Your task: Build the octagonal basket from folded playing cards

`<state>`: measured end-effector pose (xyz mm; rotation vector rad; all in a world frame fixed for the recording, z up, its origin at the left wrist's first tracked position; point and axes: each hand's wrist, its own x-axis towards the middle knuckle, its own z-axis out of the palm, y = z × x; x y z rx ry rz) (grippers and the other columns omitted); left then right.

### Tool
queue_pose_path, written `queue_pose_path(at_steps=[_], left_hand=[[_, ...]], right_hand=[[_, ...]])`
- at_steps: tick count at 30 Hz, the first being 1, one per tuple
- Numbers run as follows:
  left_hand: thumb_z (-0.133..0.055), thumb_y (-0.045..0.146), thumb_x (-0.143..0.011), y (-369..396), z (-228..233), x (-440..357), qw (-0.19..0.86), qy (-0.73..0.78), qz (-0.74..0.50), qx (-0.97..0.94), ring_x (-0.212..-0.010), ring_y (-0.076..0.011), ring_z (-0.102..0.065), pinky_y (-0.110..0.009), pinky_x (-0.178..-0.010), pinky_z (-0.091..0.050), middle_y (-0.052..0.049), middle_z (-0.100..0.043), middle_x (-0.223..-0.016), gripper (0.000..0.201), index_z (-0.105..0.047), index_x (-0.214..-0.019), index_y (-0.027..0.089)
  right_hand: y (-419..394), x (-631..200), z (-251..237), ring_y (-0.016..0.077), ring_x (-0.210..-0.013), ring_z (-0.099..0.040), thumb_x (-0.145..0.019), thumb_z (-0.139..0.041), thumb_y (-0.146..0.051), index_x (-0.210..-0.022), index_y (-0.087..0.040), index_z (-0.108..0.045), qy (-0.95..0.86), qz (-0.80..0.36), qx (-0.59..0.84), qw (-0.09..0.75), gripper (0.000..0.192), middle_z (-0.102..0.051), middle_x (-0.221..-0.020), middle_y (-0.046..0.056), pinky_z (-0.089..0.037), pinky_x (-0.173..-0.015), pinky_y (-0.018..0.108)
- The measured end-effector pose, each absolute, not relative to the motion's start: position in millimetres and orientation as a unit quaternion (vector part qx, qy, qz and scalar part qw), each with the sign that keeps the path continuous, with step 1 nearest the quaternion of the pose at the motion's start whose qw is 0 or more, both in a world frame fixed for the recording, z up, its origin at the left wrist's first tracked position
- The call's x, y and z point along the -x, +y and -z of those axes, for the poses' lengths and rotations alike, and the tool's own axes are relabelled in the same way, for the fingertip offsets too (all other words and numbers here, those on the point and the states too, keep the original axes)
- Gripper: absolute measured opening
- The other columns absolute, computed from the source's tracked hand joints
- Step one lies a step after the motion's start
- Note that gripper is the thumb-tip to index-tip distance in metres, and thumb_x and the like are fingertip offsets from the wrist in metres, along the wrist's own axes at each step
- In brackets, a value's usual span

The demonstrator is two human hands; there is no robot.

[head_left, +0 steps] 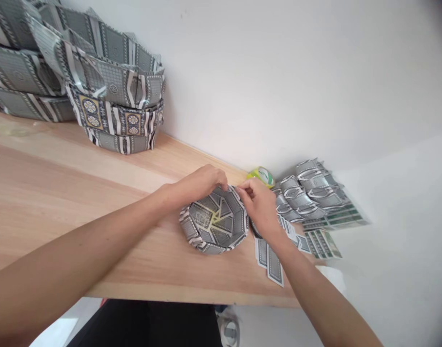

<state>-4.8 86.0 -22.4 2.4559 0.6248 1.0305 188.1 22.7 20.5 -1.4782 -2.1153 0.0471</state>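
A small octagonal bowl (215, 222) folded from grey patterned playing cards sits on the wooden table (61, 193). My left hand (201, 183) pinches the bowl's far rim from the left. My right hand (260, 205) grips the same rim from the right, fingertips nearly touching the left hand's. Both hands hold the bowl at its back edge.
Stacks of larger finished card bowls (115, 106) stand at the table's far left against the white wall. Folded card pieces (311, 190) and loose flat cards (273, 260) lie right of my hands. A yellow-green tape roll (262, 174) rests by the wall. The table edge runs close in front.
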Motion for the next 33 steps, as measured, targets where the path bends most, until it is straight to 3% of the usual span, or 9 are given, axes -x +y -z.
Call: queue_pose_path(at_steps=[22, 33], left_hand=[[-0.046, 0.003, -0.082, 84, 22, 5, 0.203, 0.201, -0.367, -0.885, -0.087, -0.0139, -0.067, -0.025, -0.081, -0.05, -0.006, -0.074, -0.093, 0.031, -0.074, -0.084, 0.016], [-0.044, 0.006, -0.085, 84, 22, 4, 0.19, 0.238, -0.35, -0.886, -0.089, -0.0158, -0.067, -0.025, -0.08, -0.048, -0.006, -0.074, -0.092, 0.029, -0.072, -0.088, 0.016]], right_hand=[[21, -181, -8, 0.0151, -0.066, -0.056, -0.086, -0.057, -0.022, -0.074, -0.021, -0.057, -0.744, -0.023, 0.571, 0.345, 0.013, -0.059, -0.071, -0.001, -0.042, -0.064, 0.028], [24, -189, -11, 0.0165, -0.07, -0.054, -0.088, -0.057, -0.02, -0.075, -0.022, -0.058, -0.802, 0.01, 0.53, 0.274, 0.013, -0.06, -0.073, 0.0, -0.039, -0.065, 0.029]])
